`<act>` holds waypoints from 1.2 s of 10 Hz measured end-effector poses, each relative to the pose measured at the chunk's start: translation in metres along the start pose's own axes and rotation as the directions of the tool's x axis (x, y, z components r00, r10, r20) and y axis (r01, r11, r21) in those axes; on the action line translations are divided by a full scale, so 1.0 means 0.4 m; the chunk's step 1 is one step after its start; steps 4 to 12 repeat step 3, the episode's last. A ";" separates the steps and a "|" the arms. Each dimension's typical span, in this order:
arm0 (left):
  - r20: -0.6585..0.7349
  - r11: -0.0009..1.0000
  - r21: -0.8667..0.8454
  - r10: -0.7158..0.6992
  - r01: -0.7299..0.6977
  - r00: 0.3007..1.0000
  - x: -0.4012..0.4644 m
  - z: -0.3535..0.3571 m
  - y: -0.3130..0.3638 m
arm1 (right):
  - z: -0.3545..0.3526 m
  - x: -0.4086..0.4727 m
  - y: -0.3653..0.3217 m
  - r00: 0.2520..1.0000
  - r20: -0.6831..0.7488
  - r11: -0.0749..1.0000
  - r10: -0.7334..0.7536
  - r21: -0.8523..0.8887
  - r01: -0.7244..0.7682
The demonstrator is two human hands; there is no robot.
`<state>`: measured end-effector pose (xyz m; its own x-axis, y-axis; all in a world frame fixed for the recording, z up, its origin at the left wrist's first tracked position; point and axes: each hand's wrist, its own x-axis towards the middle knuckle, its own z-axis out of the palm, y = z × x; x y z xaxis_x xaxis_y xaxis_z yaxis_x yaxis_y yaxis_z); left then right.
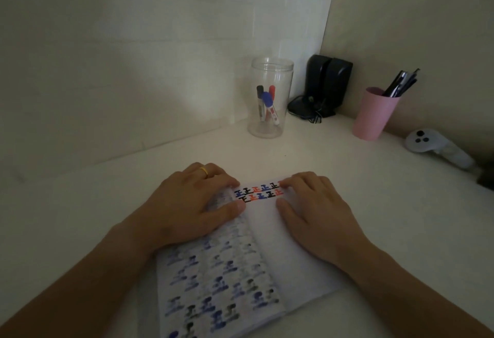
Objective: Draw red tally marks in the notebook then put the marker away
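Observation:
An open notebook [270, 244] lies on the white desk in front of me. Its left page shows ink bleeding through; the right page carries two short rows of black, blue and red tally marks [258, 194] at its top. My left hand [189, 209] lies flat on the left page, with a gold ring on one finger. My right hand [318, 212] presses flat on the right page, fingertips at the marks. Neither hand holds a marker. The red marker [271, 91] stands in a clear plastic jar [270, 97] beyond the notebook, beside a black and a blue one.
A pink cup [373, 118] of dark pens stands at the back right. Black speakers [327, 86] with cables fill the corner. A white game controller [427, 142] lies at the right edge. Walls close off the desk at the back and right.

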<state>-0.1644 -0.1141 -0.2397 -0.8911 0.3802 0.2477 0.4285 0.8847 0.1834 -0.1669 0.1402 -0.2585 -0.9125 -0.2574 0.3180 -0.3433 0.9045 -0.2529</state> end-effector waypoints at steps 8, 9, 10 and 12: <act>-0.011 1.000 -0.002 0.007 -0.007 1.000 -0.002 -0.009 0.011 | -0.014 0.010 -0.004 0.999 0.023 0.999 0.032 0.032 -0.033; -0.011 1.000 -0.002 0.007 -0.007 1.000 -0.002 -0.009 0.011 | -0.014 0.010 -0.004 0.999 0.023 0.999 0.032 0.032 -0.033; -0.011 1.000 -0.002 0.007 -0.007 1.000 -0.002 -0.009 0.011 | -0.014 0.010 -0.004 0.999 0.023 0.999 0.032 0.032 -0.033; -0.011 1.000 -0.002 0.007 -0.007 1.000 -0.002 -0.009 0.011 | -0.014 0.010 -0.004 0.999 0.023 0.999 0.032 0.032 -0.033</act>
